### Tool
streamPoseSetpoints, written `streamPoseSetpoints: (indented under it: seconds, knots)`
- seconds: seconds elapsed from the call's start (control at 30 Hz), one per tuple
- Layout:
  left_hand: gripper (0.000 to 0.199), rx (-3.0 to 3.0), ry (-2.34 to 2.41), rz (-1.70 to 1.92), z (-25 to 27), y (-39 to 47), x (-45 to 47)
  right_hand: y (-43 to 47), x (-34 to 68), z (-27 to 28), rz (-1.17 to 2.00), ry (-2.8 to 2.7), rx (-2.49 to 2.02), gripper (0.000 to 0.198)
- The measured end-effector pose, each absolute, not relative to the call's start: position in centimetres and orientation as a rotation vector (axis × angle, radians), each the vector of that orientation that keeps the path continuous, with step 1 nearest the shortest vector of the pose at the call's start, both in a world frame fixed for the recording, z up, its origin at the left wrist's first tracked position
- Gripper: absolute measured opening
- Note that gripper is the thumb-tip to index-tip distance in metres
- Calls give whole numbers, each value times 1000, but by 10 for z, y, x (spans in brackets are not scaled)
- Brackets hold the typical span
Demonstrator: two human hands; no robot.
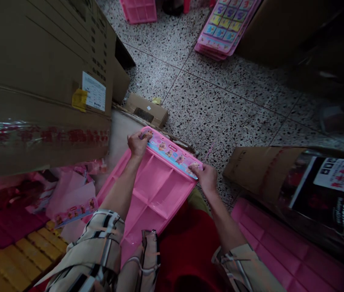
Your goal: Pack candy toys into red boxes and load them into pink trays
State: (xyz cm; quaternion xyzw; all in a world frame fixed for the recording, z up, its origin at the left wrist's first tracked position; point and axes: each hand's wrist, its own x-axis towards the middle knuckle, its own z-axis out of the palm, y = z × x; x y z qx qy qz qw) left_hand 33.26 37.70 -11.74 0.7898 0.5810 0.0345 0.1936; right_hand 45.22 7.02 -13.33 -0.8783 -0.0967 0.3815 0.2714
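Note:
A pink compartment tray (156, 182) lies tilted across my lap, its far end pointing away from me. Along that far edge runs a printed label strip (172, 152), pink and blue with small cartoon figures. My left hand (138, 144) pinches the strip's left end, thumb on its printed face. At the right end, my right hand (207, 178) grips the corner of strip and tray together, fingers partly hidden beneath. I cannot tell whether the strip is fully stuck down. Another similar label strip (76, 211) lies on translucent sheets to the left.
Large cardboard boxes (38, 52) stand at left, with yellow packs (16, 259) below. Another carton (260, 166) and a pink tray (278, 243) are at right. Filled pink trays (220, 30) are stacked on the speckled floor (220, 93), and a pink basket (138, 10) stands farther off.

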Motion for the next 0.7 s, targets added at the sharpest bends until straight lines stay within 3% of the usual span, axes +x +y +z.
streamPoseSetpoints:
  seconds: [0.13,0.27,0.43,0.63,0.7]
  knots:
    - [65,2354,1649,333,-122,385,327,68,444,-126,1001,-282,-2540,69]
    - [41,2473,1508,176,-121,403,322,50,446,-138,961,36,-2560,92]
    - [18,2619,1219,125,-116,419,332,27,449,-152,1233,373,-1918,80]
    - [34,2730,417,-277,-109,437,346,29,448,-141,1139,137,-1669,90]
    - [38,2741,241,-377,-102,441,343,35,449,-139,1049,-89,-1742,83]
